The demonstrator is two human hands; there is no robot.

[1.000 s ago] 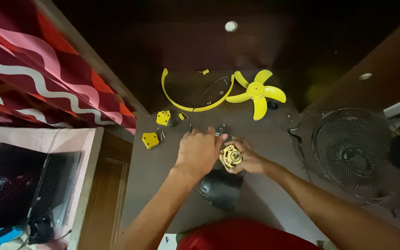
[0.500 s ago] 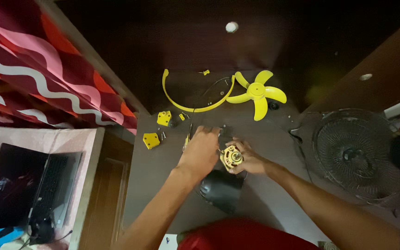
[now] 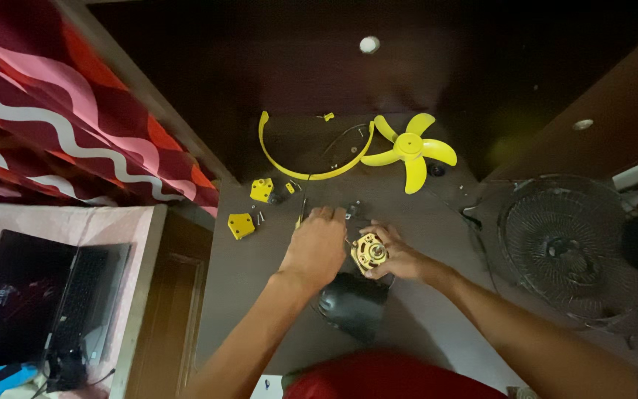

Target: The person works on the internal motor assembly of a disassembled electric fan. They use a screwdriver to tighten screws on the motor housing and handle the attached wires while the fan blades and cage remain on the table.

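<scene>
From the head view, the right hand (image 3: 400, 258) holds a small round yellow motor (image 3: 369, 252) on the brown table (image 3: 245, 295), and the left hand (image 3: 316, 247) reaches down beside it with bent fingers, holding what I cannot tell, with a yellow fan blade (image 3: 410, 150) farther back.

The scene is dim, with the far part of the surface (image 3: 275, 59) sinking into near-black shadow, while light from above and behind the camera picks out the hands and the yellow fan blade (image 3: 410, 149) sharply. Focus holds in the centre. The wide lens bends the edges, where the wire grille (image 3: 566, 247) and the laptop (image 3: 35, 295) look soft and murky.
</scene>
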